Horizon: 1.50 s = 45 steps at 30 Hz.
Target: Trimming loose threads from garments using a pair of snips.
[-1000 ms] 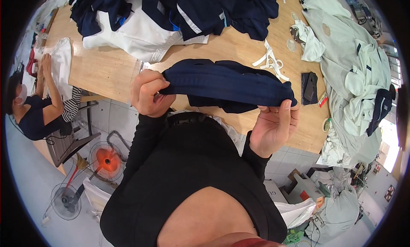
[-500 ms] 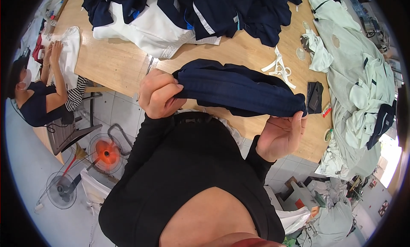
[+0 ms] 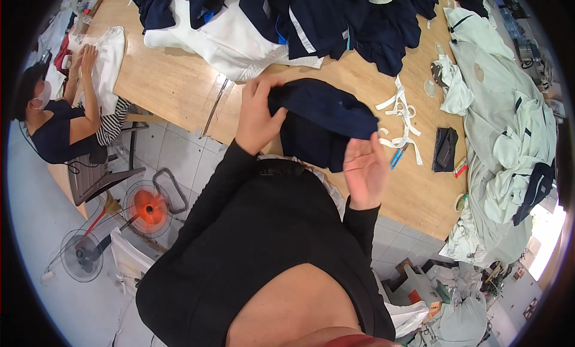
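Deep navy cloth [image 3: 326, 110], white fabric [image 3: 224, 44], orange-centred fan [image 3: 159, 207], black-and-white striped cloth [image 3: 114, 122].

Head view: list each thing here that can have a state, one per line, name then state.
Navy cloth: folded over, held above the table
Left hand: closed on the cloth's left end
Right hand: at its right end, grip unclear
White strips: loose, tangled
Navy garments: heaped
Pale fabric: spread out, rumpled
Orange-centred fan: upright; spinning or not, unclear

I see room over wood table [image 3: 173, 80] left of left hand [image 3: 260, 116]. Navy cloth [image 3: 326, 110] fills gap to right hand [image 3: 365, 173]. White strips [image 3: 390, 101], blue tool [image 3: 398, 158] block right; clothes heap [image 3: 365, 26] blocks far side.
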{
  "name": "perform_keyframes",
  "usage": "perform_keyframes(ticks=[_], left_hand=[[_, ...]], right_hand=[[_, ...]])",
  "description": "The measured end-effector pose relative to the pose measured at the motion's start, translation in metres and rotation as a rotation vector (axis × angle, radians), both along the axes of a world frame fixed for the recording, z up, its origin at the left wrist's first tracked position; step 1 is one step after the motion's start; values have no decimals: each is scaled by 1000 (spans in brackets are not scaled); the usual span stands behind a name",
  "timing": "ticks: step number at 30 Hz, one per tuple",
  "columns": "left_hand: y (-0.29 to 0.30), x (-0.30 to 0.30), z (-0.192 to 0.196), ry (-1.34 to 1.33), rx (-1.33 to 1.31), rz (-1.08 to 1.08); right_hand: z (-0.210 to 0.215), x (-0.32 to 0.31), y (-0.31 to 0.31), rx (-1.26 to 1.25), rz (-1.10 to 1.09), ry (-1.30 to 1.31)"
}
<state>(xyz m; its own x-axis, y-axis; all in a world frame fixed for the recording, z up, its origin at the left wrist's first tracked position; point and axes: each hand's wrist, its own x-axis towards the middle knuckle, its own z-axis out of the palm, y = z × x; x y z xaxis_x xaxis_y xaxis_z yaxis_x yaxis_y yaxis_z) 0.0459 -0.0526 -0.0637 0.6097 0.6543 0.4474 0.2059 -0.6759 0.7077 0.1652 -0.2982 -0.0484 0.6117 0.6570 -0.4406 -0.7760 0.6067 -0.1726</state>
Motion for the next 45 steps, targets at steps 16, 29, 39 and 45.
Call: perform_keyframes(ticks=[16, 29, 39, 45], left_hand=[[-23, 34, 51, -512, -1619, -468], [-16, 5, 103, -350, -1231, -526], [-30, 10, 117, -168, -933, -505], [-35, 6, 113, -90, -821, -472]], right_hand=[[-26, 38, -42, -1046, 249, -934], [-95, 49, -113, -2252, 302, -1422], [51, 11, -44, -1144, 27, -1106], [90, -13, 6, -1052, -102, -1822]])
